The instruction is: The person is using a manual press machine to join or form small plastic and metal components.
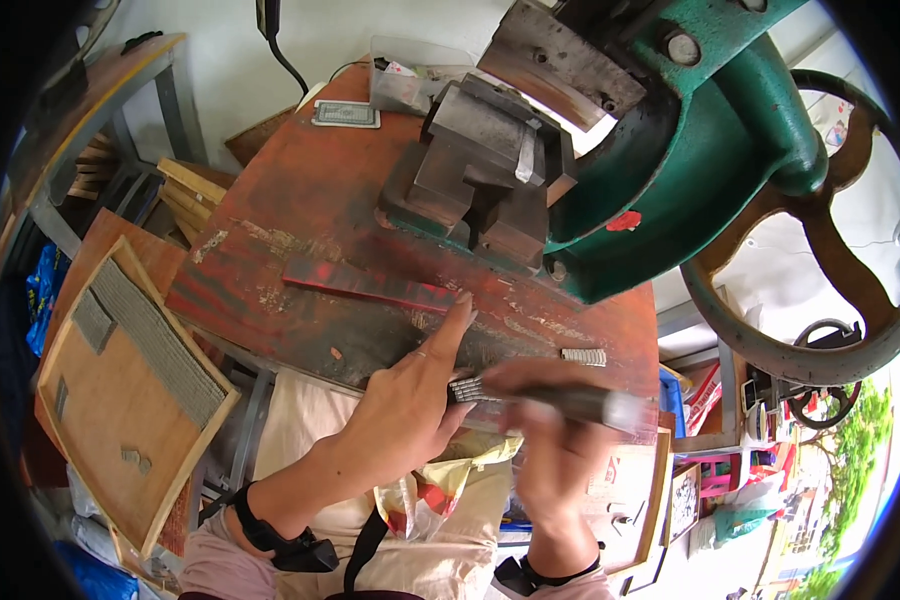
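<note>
While right hand point(550, 440) grips tool point(572, 402), long axis lies sideways, tip point(625, 410) rightward.

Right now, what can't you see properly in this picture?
All in the head view:
- Right hand and its dark tool: blurred.
- Ridged metal piece in the left hand: partly covered by the hands.
- Green machine: top cut off by the upper edge.

A press point(690, 200) stands on the surface point(260, 210), its handwheel point(818, 205) at its right. Left of the press, toward the back, are a container point(398, 92) and a card point(347, 114). Before the press lie a bar point(365, 284), leftward, and a strip point(583, 356). Well left of the press, a tray point(120, 400) holds a sheet point(165, 340).
</note>
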A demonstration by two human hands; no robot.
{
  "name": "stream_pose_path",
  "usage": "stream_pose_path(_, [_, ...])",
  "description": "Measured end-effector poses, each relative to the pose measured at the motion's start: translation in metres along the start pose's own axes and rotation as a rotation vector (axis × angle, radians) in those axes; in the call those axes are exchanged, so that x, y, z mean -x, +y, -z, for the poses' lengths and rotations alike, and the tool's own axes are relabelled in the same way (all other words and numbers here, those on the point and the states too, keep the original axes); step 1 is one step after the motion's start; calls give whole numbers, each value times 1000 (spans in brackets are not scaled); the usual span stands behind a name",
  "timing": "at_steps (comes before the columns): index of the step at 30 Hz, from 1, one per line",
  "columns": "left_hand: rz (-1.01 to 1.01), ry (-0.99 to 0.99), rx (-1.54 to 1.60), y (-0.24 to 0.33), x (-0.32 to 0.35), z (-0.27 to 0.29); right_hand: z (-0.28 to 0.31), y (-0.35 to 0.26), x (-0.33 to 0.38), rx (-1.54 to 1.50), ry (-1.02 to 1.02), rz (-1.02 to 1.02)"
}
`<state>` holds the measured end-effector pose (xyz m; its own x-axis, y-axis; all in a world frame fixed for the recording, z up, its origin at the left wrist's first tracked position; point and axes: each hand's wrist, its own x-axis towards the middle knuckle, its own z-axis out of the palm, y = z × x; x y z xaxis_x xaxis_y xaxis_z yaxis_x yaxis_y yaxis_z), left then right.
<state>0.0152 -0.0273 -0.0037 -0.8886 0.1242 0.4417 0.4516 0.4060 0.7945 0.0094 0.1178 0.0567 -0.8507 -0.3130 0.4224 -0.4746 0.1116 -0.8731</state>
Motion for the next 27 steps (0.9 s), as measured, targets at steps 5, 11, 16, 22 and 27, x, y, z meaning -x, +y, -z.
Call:
stream_pose_path(5, [2, -20, -35, 1, -1, -1, 3, -9, -8, -105, -33, -141])
stream_pose_path(11, [13, 3, -56, 3, -2, 1, 0, 4, 3, 123, -20, -125])
stream_pose_path(16, [-6, 12, -21, 2, -4, -3, 33, 3, -3, 10, 158, 0])
stream_pose_path(22, [-82, 36, -76, 2, -1, -3, 98, 7, 45, 204, 450, 95])
stream_pose_path(27, [-164, -34, -286, 20, -13, -17, 162, 42, 153, 500, 701, -309])
